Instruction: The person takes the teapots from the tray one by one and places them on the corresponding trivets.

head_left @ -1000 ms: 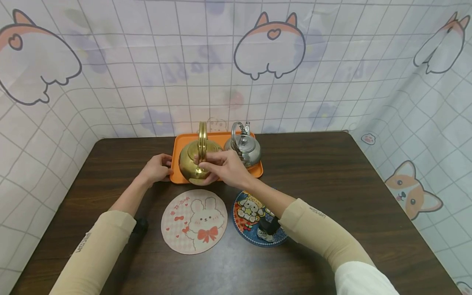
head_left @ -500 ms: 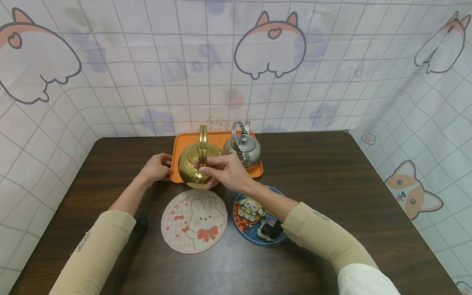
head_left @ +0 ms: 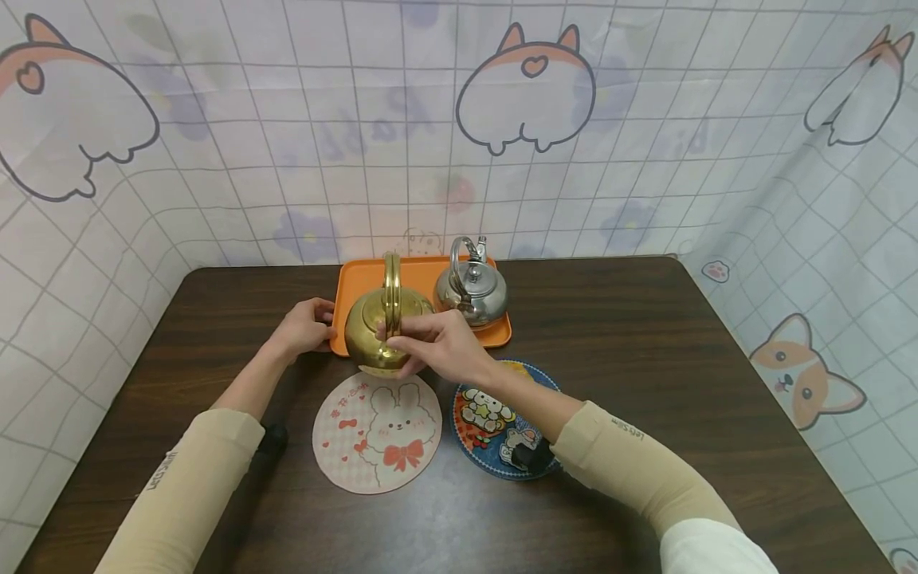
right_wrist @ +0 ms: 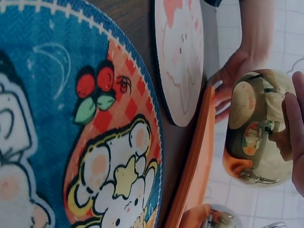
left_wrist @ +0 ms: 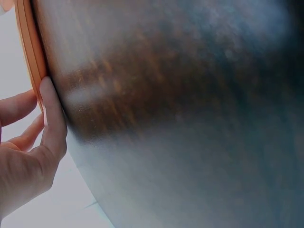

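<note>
A gold kettle hangs from my right hand, whose thumb and fingers pinch its upright handle. It is over the front edge of the orange tray, close behind the pink rabbit mat. In the right wrist view the kettle appears raised off the tray. My left hand grips the tray's left end, and the left wrist view has its thumb and fingers on either side of the rim. A silver kettle stands on the tray's right part.
A round blue cartoon mat lies right of the rabbit mat, partly under my right forearm. Both mats rest on a dark wooden table. Behind it hangs a white gridded curtain.
My right hand has brought the gold kettle toward me and lower in the view, from over the tray to its front edge. The left hand and tray have stayed put.
</note>
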